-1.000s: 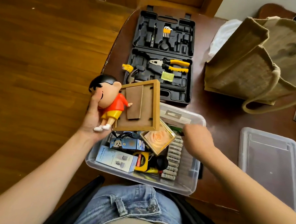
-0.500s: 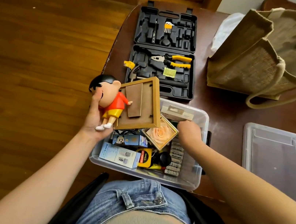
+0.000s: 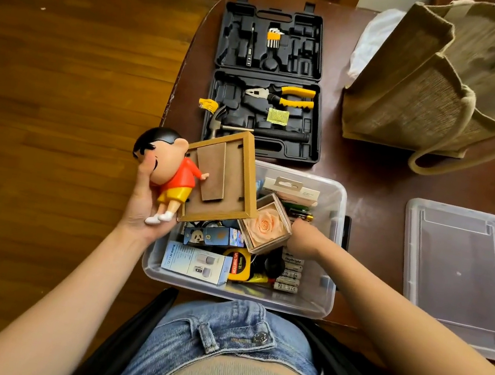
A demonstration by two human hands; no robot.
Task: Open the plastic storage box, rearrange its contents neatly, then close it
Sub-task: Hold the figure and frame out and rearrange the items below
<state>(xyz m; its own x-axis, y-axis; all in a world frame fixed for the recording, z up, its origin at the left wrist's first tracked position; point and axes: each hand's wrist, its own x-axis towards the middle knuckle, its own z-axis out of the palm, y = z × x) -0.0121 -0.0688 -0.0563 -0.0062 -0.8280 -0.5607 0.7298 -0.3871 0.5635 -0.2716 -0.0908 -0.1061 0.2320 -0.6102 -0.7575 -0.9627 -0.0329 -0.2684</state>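
- We take the job as well begun but far from finished: the plastic storage box (image 3: 324,301) sits open at the near edge of the table (image 3: 378,181), its contents look jumbled, and the closing is not yet done
- On the left, our left hand (image 3: 143,207) is curled round two things at once, held over the box's left rim: a glossy moulded toy figure (image 3: 168,172) with black hair, red shirt and yellow shorts, and a square wooden picture frame (image 3: 224,180) turned back-side up, showing its brown backing board and stand
- Below that, inside the clear, smooth-walled box, we see small printed cardboard cartons: a blue panda carton (image 3: 213,236) and a pale blue carton (image 3: 196,262), both crisp-edged, lying at odd angles
- In the middle lies a yellow and black tape measure (image 3: 239,265), and above it a clear cube with a peach rose (image 3: 268,225), tipped on its corner
- Just to the right, our right hand (image 3: 304,239) reaches into the box beside the cube, fingers turned down among loose batteries (image 3: 289,272); whether it grasps one or merely touches them, we cannot tell
- A flat white hang-tab carton (image 3: 292,190) rests against the far wall of the box
- Further right the translucent lid (image 3: 457,276) lies flat on the table, well apart from the box
- What is left, as we judge it: lining up the cartons and batteries, putting back the figure and frame, then fitting the lid
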